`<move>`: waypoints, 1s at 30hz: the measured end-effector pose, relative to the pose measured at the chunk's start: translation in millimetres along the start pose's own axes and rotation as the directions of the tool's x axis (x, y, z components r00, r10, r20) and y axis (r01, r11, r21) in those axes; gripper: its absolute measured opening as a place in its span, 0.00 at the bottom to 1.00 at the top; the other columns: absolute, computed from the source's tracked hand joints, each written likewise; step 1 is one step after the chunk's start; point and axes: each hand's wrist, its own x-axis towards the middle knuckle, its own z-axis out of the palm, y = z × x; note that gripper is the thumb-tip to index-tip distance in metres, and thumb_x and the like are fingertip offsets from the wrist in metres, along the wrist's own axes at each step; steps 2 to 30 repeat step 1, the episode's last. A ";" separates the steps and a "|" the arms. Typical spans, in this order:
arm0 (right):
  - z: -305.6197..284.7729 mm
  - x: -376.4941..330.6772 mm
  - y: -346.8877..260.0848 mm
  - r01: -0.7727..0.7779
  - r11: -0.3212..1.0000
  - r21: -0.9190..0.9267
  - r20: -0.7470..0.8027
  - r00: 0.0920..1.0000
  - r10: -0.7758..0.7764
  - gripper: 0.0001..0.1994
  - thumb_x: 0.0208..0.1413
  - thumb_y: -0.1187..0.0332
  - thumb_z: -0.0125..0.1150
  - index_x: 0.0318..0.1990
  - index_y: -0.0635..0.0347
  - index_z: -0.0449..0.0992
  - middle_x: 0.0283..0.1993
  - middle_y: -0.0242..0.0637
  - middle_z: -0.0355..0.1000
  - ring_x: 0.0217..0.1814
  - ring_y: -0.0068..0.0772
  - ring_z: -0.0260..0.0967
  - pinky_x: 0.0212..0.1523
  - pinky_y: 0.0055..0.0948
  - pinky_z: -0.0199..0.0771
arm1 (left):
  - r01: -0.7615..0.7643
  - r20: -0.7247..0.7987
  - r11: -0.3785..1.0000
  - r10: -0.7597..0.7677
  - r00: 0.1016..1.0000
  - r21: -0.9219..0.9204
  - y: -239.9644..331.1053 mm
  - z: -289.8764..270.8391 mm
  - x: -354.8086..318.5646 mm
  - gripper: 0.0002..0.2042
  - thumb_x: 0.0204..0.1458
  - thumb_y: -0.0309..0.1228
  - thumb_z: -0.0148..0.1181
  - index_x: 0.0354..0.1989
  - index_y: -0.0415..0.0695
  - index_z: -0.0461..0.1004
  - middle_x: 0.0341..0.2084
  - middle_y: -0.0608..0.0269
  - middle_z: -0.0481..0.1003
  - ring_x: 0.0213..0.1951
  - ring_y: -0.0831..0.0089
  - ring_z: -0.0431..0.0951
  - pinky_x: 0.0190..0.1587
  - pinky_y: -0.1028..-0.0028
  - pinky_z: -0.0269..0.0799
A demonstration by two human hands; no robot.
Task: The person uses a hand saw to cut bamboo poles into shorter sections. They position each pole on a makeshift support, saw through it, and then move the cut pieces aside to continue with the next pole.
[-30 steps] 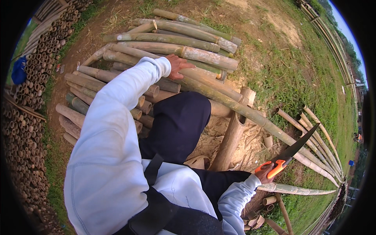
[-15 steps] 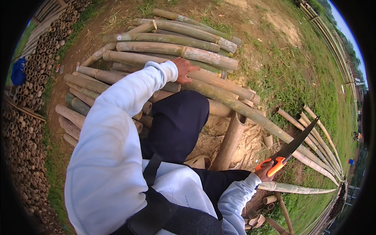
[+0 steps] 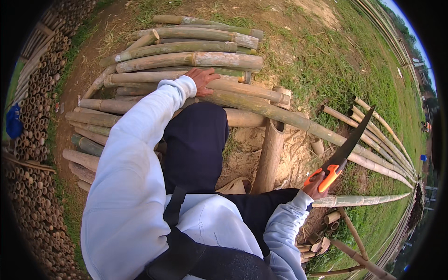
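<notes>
A hand saw with a long dark blade (image 3: 351, 138) and an orange-and-black handle is in my right hand (image 3: 315, 184), its fingers wrapped round the grip. The blade points up and away to the right, crossing in front of a long bamboo pole (image 3: 298, 122) in this view; whether they touch I cannot tell. My left hand (image 3: 203, 80) lies on top of the bamboo at the near side of the pile, fingers stretched out and apart. Beneath it, a cut bamboo length (image 3: 254, 90) runs beside the long pole. My bent knee (image 3: 198, 135) is close to the poles.
More cut bamboo (image 3: 186, 59) lies piled ahead and to the left. A thick upright bamboo post (image 3: 269, 156) stands near the pole, over ground strewn with sawdust (image 3: 242, 144). Thinner poles (image 3: 373, 135) fan out at right; short offcuts (image 3: 332, 217) lie lower right. Stacked bamboo (image 3: 35, 200) lines the far left.
My view has shifted, so the pile and my left hand appear further left. My left hand stays on the bamboo; my right hand still holds the hand saw, a little higher in view.
</notes>
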 end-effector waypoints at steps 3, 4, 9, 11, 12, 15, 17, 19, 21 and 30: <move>3.8 -0.6 -6.2 0.029 0.999 -0.022 0.033 0.999 -0.028 0.10 0.65 0.66 0.61 0.42 0.66 0.78 0.21 0.31 0.68 0.23 0.22 0.65 0.26 0.25 0.64 | -0.030 -0.005 0.999 0.030 1.000 -0.036 -1.3 -0.2 -2.5 0.34 0.47 0.45 0.65 0.66 0.51 0.67 0.60 0.54 0.69 0.57 0.52 0.75 0.57 0.55 0.73; 3.8 -0.6 -6.2 0.029 0.999 -0.022 0.033 0.999 -0.028 0.10 0.65 0.66 0.61 0.42 0.66 0.78 0.21 0.31 0.68 0.23 0.22 0.65 0.26 0.25 0.64 | -0.030 -0.005 0.999 0.030 1.000 -0.036 -1.3 -0.2 -2.5 0.34 0.47 0.45 0.65 0.66 0.51 0.67 0.60 0.54 0.69 0.57 0.52 0.75 0.57 0.55 0.73; 3.8 -0.6 -6.2 0.029 0.999 -0.022 0.033 0.999 -0.028 0.10 0.65 0.66 0.61 0.42 0.66 0.78 0.21 0.31 0.68 0.23 0.22 0.65 0.26 0.25 0.64 | -0.030 -0.005 0.999 0.030 1.000 -0.036 -1.3 -0.2 -2.5 0.34 0.47 0.45 0.65 0.66 0.51 0.67 0.60 0.54 0.69 0.57 0.52 0.75 0.57 0.55 0.73; 3.8 -0.6 -6.2 0.029 0.999 -0.022 0.033 0.999 -0.028 0.10 0.65 0.66 0.61 0.42 0.66 0.78 0.21 0.31 0.68 0.23 0.22 0.65 0.26 0.25 0.64 | -0.030 -0.005 0.999 0.030 1.000 -0.036 -1.3 -0.2 -2.5 0.34 0.47 0.45 0.65 0.66 0.51 0.67 0.60 0.54 0.69 0.57 0.52 0.75 0.57 0.55 0.73; 3.8 -0.6 -6.2 0.029 0.999 -0.022 0.033 0.999 -0.028 0.10 0.65 0.66 0.61 0.42 0.66 0.78 0.21 0.31 0.68 0.23 0.22 0.65 0.26 0.25 0.64 | -0.030 -0.005 0.999 0.030 1.000 -0.036 -1.3 -0.2 -2.5 0.34 0.47 0.45 0.65 0.66 0.51 0.67 0.60 0.54 0.69 0.57 0.52 0.75 0.57 0.55 0.73; 3.8 -0.6 -6.2 0.029 0.999 -0.022 0.033 0.999 -0.028 0.10 0.65 0.66 0.61 0.42 0.66 0.78 0.21 0.31 0.68 0.23 0.22 0.65 0.26 0.25 0.64 | -0.030 -0.005 0.999 0.030 1.000 -0.036 -1.3 -0.2 -2.5 0.34 0.47 0.45 0.65 0.66 0.51 0.67 0.60 0.54 0.69 0.57 0.52 0.75 0.57 0.55 0.73; 3.8 -0.6 -6.2 0.029 0.999 -0.022 0.033 0.999 -0.028 0.10 0.65 0.66 0.61 0.42 0.66 0.78 0.21 0.31 0.68 0.23 0.22 0.65 0.26 0.25 0.64 | -0.030 -0.005 0.999 0.030 1.000 -0.036 -1.3 -0.2 -2.5 0.34 0.47 0.45 0.65 0.66 0.51 0.67 0.60 0.54 0.69 0.57 0.52 0.75 0.57 0.55 0.73; 3.8 -0.6 -6.2 0.029 0.999 -0.022 0.033 0.999 -0.028 0.10 0.65 0.66 0.61 0.42 0.66 0.78 0.21 0.31 0.68 0.23 0.22 0.65 0.26 0.25 0.64 | -0.030 -0.005 0.999 0.030 1.000 -0.036 -1.3 -0.2 -2.5 0.34 0.47 0.45 0.65 0.66 0.51 0.67 0.60 0.54 0.69 0.57 0.52 0.75 0.57 0.55 0.73; 3.8 -0.6 -6.2 0.029 0.999 -0.022 0.033 0.999 -0.028 0.10 0.65 0.66 0.61 0.42 0.66 0.78 0.21 0.31 0.68 0.23 0.22 0.65 0.26 0.25 0.64 | -0.030 -0.005 0.999 0.030 1.000 -0.036 -1.3 -0.2 -2.5 0.34 0.47 0.45 0.65 0.66 0.51 0.67 0.60 0.54 0.69 0.57 0.52 0.75 0.57 0.55 0.73; 3.8 -0.6 -6.2 0.029 0.999 -0.022 0.033 0.999 -0.028 0.10 0.65 0.66 0.61 0.42 0.66 0.78 0.21 0.31 0.68 0.23 0.22 0.65 0.26 0.25 0.64 | -0.030 -0.005 0.999 0.030 1.000 -0.036 -1.3 -0.2 -2.5 0.34 0.47 0.45 0.65 0.66 0.51 0.67 0.60 0.54 0.69 0.57 0.52 0.75 0.57 0.55 0.73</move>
